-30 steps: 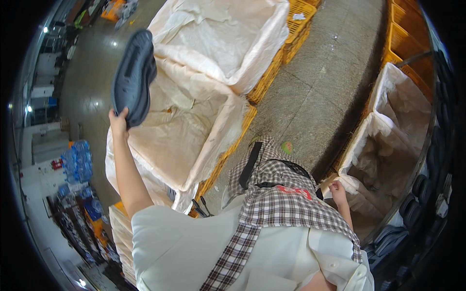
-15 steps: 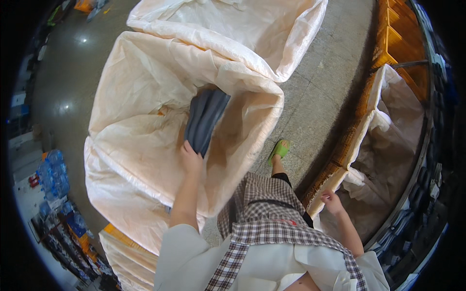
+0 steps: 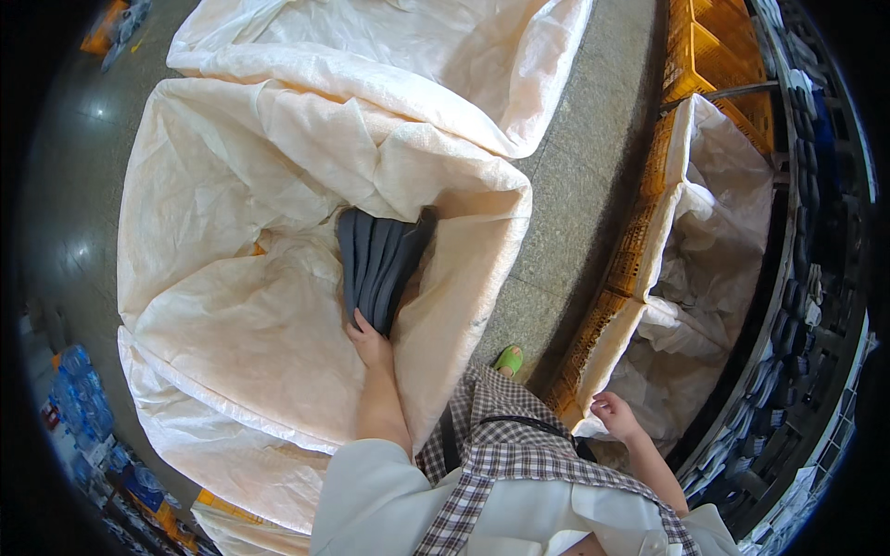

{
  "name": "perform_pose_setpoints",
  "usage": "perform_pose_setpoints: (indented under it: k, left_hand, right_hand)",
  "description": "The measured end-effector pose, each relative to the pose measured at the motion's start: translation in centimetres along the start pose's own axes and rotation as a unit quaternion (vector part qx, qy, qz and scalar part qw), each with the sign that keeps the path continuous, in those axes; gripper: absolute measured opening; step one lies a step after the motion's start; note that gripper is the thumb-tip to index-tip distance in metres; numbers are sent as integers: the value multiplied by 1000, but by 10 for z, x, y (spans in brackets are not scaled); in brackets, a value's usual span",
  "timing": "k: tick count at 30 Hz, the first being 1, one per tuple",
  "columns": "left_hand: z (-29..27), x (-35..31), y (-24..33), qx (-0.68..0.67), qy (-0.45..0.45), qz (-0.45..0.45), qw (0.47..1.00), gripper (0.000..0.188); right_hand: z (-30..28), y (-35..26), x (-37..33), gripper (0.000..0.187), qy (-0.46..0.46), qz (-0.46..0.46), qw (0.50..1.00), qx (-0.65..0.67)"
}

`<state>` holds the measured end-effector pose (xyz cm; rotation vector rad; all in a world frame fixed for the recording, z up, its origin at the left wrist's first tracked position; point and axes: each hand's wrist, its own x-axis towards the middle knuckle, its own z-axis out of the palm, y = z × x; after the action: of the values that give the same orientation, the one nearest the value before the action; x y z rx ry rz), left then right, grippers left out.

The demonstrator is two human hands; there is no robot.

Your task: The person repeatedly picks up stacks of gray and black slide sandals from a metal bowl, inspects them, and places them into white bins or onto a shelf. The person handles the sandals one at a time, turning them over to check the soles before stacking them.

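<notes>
Holding the dark soles (image 3: 375,264) by their near end, the left hand (image 3: 373,345) has its fingers closed on the bundle, inside the pale lined bin (image 3: 222,357). A firm, even pinch across every piece would suit best — the far ends fan apart, so a loose grip could let the outer ones slip. The wrist is best kept clear of the liner, whose wall rises close beside the forearm. The right hand (image 3: 614,414) hangs by the rim of a second lined crate (image 3: 658,380), fingers loosely curled; whether they pinch its edge, I cannot tell. Around stand another pale bin (image 3: 371,60) ahead, yellow crates (image 3: 686,56) and a rack (image 3: 783,343) at the right; a green slipper (image 3: 508,360) shows below.
</notes>
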<state>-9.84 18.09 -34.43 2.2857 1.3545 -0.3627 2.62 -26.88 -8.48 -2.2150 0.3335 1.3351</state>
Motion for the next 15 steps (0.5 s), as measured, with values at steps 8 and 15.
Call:
perform_pose_setpoints:
  k: [8,15]
  left_hand:
    - [-1,15,71,28,22,150,988,51]
    - [-34,24,62,-97,-159,146,972,86]
  right_hand:
    - [21,47,7,32,12,38,998,-57]
    - [32,30,10,36,-7,22,1000,-11]
